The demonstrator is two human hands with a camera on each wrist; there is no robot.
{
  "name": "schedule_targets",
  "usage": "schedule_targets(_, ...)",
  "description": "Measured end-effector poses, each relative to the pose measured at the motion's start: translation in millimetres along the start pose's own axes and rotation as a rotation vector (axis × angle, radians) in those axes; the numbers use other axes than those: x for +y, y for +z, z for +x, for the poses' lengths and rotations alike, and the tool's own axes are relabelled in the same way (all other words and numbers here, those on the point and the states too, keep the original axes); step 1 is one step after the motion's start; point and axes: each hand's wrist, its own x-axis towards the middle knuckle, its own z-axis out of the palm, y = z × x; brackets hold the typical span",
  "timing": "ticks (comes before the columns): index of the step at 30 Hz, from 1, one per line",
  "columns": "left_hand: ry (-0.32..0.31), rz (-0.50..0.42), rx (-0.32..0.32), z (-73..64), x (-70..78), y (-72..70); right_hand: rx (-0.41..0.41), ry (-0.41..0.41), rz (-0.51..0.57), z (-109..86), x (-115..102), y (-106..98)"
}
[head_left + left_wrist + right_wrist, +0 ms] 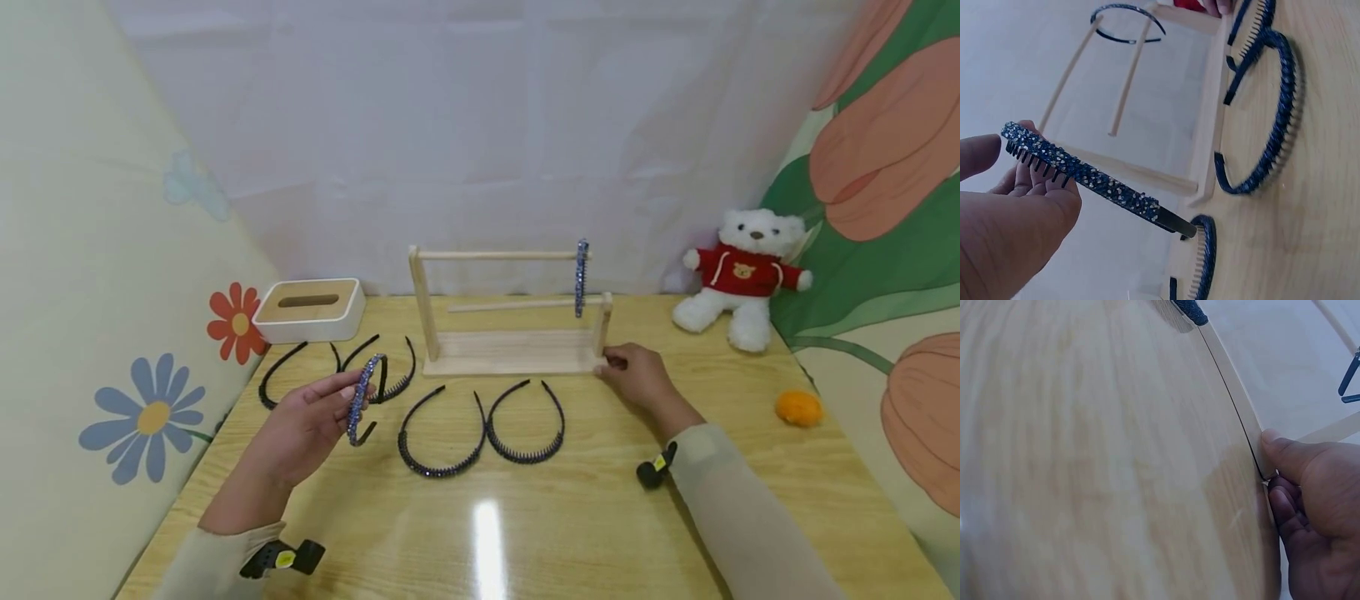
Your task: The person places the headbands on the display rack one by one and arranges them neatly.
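My left hand (303,429) holds up a headband (361,402) covered in blue sparkling stones; the left wrist view shows the comb teeth under its band (1082,170). My right hand (637,375) grips the right front corner of a wooden stand's base (513,354), thumb (1282,447) on top and fingers curled at the edge. Another blue sparkling headband (581,279) hangs at the right end of the stand's upper rod (495,255). The lower rod (510,307) has a free left end. Two dark toothed headbands (442,472) (525,457) lie before the stand.
Two more headbands (266,396) (401,385) lie on the left, partly behind my left hand. A white tissue box with a wooden top (311,310) stands behind them. At right are a white teddy bear (750,271) in a red hoodie and an orange fuzzy thing (798,408).
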Motion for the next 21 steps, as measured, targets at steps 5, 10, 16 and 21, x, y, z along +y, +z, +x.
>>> schedule_targets(5, 0.033, -0.022, 0.044, 10.0, 5.6, 20.8, -0.006, 0.003, 0.001, 0.3, 0, 0)
schedule_targets(10, 0.024, -0.055, 0.113, 23.2, 10.7, 45.4, 0.000, -0.009, 0.003, -0.5, 0, 0)
schedule_targets(16, 0.044, -0.123, 0.161, 39.8, 10.9, 71.1, 0.001, -0.003, 0.002, -1.3, 1, 1)
schedule_targets(21, 0.094, -0.199, 0.193, 54.5, 16.0, 88.4, 0.002, 0.004, 0.006, -1.3, 1, 0)
